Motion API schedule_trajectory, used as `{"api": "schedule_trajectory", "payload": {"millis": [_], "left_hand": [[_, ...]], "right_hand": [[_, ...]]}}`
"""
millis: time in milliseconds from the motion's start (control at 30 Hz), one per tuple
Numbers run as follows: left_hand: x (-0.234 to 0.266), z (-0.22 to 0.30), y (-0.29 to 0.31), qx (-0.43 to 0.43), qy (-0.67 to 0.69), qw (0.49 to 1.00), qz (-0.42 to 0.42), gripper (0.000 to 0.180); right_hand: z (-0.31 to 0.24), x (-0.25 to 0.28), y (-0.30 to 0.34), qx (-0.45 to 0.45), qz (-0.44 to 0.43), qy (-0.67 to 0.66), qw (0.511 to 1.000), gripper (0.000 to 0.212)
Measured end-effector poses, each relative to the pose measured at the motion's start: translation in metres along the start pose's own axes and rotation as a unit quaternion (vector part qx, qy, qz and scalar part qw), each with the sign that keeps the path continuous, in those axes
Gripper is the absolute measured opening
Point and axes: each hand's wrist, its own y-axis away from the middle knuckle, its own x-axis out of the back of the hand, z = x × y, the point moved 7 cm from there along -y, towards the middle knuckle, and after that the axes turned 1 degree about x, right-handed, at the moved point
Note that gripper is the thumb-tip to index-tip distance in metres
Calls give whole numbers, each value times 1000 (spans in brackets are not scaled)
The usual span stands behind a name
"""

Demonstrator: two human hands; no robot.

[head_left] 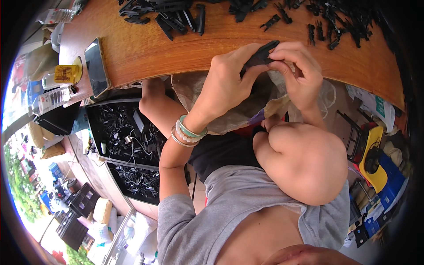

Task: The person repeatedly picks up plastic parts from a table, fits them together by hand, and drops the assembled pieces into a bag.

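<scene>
My left hand [227, 81], with bracelets at its wrist, grips a long black plastic piece [261, 54] above the front edge of the table. The fingers of my right hand [302, 73] pinch at the right end of that piece, and whatever small part may be between them is hidden. On the wooden table [141, 48] beyond my hands lie long black plastic pieces [181, 20] to the left. Farther right is a heap of smaller black clip-like parts [340, 22], with a few loose ones [270, 22] nearer my hands.
A smartphone [97, 66] lies at the table's left end, near a yellow container [68, 73] and a clear bottle [55, 99]. Below on the left stand black trays [128, 165] full of small dark parts and cables. A translucent plastic bag [194, 95] hangs under the table edge by my lap.
</scene>
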Motion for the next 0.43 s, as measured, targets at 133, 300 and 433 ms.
{"api": "schedule_trajectory", "payload": {"millis": [133, 300, 433], "left_hand": [[-1, 11, 4, -82, -55, 995, 20, 31], [-7, 11, 7, -73, -84, 994, -10, 31], [-14, 14, 7, -117, -129, 985, -11, 31]], "right_hand": [[-10, 4, -3, -23, -19, 9, 1000, 26], [1, 4, 9, -89, -38, -49, 994, 31], [2, 11, 12, -33, -54, 4, 998, 35]]}}
